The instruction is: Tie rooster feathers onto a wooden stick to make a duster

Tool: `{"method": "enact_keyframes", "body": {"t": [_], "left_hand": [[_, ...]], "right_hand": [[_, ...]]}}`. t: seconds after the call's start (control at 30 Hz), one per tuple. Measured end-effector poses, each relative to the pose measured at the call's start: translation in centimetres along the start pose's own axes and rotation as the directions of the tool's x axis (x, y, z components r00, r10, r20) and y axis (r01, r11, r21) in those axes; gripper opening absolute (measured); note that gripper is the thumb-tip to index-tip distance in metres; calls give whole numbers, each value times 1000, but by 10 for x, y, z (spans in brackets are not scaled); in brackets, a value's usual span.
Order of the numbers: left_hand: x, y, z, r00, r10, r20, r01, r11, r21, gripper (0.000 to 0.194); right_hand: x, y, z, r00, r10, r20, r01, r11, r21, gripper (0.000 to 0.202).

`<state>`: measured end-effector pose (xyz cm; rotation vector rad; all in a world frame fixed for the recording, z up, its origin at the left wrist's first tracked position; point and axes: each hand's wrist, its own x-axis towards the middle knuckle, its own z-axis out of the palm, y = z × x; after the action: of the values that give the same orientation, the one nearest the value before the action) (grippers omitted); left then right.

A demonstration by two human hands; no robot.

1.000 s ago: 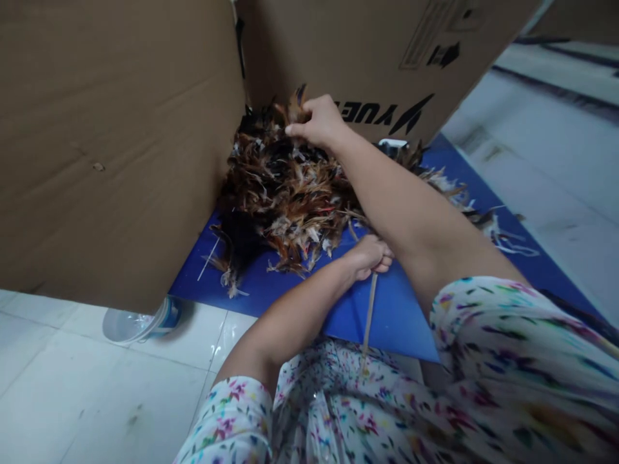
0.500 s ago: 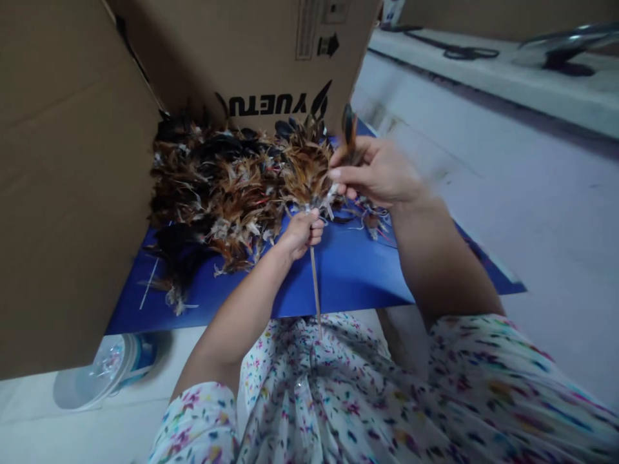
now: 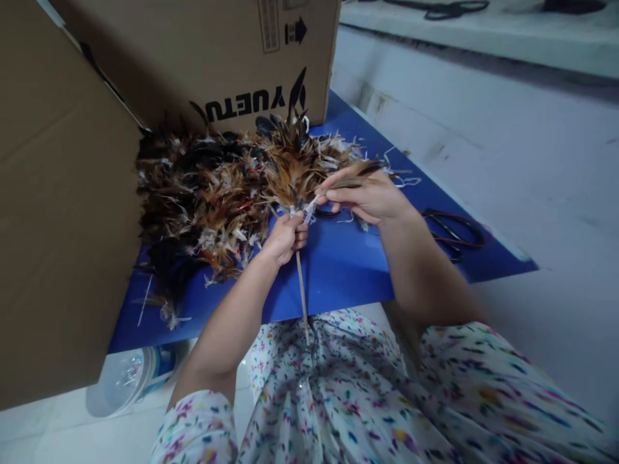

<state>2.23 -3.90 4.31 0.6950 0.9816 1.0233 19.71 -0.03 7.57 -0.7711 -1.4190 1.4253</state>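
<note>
My left hand [image 3: 289,237] is closed round a thin stick [image 3: 302,283] just below a bunch of brown and black feathers [image 3: 289,171] at its top, like a feather duster. The stick's lower end reaches past the table edge to my lap. Close by on the right, my right hand [image 3: 365,195] pinches a feather [image 3: 355,175] by its pale base. That base meets a white strip [image 3: 309,209] beside the stick's top. A large heap of loose-looking feathers [image 3: 203,193] lies left of the stick on the blue table [image 3: 338,258].
Cardboard boxes [image 3: 62,212] [image 3: 232,58] wall the left and back. Scissors [image 3: 452,232] lie on the table's right side, partly behind my forearm. More scissors [image 3: 449,9] rest on a ledge [image 3: 483,45]. A bucket [image 3: 130,380] stands on the floor at the left.
My right hand has come down slightly, and its feather has tipped from upright to nearly level, pointing right. The view has shifted, showing the scissors on the table. My left hand keeps its grip.
</note>
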Motion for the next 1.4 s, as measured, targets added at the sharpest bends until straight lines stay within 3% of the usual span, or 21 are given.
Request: {"method": "enact_keyframes", "body": {"t": [0.17, 0.3, 0.43, 0.6, 0.8, 1.07, 1.4], "left_hand": [[-2, -4, 5, 1000, -15, -16, 16, 998, 61, 29], [-2, -7, 5, 1000, -14, 15, 13, 997, 83, 27], [-3, -8, 7, 1000, -3, 20, 1, 995, 102, 23], [-6, -8, 10, 1000, -12, 18, 10, 992, 126, 12], [-7, -8, 10, 998, 3, 62, -12, 988, 156, 15], [-6, -7, 11, 997, -47, 67, 34, 984, 177, 18], [-3, -10, 8, 999, -46, 24, 42, 989, 140, 30]], "right_hand": [[5, 5, 10, 993, -69, -96, 67, 997, -26, 28], [7, 8, 22, 993, -63, -104, 60, 998, -28, 30], [9, 13, 30, 994, -15, -106, 2, 992, -123, 23], [13, 21, 29, 992, -65, -106, 34, 963, -268, 13], [14, 27, 21, 994, -99, -55, 59, 865, -498, 9], [7, 13, 25, 977, -209, 33, 151, 578, -802, 5], [5, 8, 30, 978, -202, -49, 79, 578, -812, 9]]}}
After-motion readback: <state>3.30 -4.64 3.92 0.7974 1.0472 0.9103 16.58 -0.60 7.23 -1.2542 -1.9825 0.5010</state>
